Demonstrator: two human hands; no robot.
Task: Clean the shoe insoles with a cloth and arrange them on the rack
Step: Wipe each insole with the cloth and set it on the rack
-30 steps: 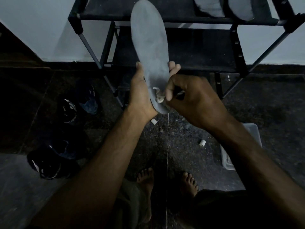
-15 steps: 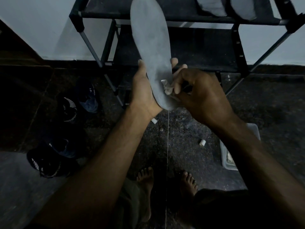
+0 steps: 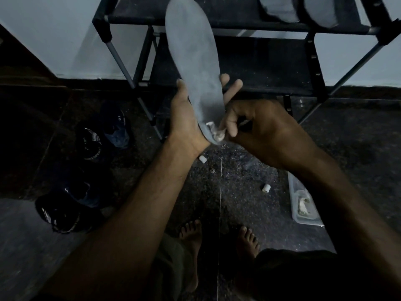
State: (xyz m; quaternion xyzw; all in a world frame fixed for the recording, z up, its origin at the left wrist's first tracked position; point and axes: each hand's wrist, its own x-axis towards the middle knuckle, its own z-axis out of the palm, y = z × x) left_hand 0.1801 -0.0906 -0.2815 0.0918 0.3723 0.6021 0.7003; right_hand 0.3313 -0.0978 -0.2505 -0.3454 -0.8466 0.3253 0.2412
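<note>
- So your left hand (image 3: 186, 118) grips the grey insole (image 3: 193, 61) near its heel, thumb one side, fingers behind, toe pointing up at the rack (image 3: 238, 25).
- Your right hand (image 3: 258, 129) pinches a small white cloth (image 3: 214, 132) against the insole's heel end.
- Two more insoles (image 3: 299, 7) lie on the rack's top shelf.

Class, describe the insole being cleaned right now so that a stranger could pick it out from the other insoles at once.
Start at the black shoe rack against the pale wall. In front of it the left hand holds a grey insole upright by its heel, where the right hand presses a small white cloth. The two other insoles lie on the top shelf.
</note>
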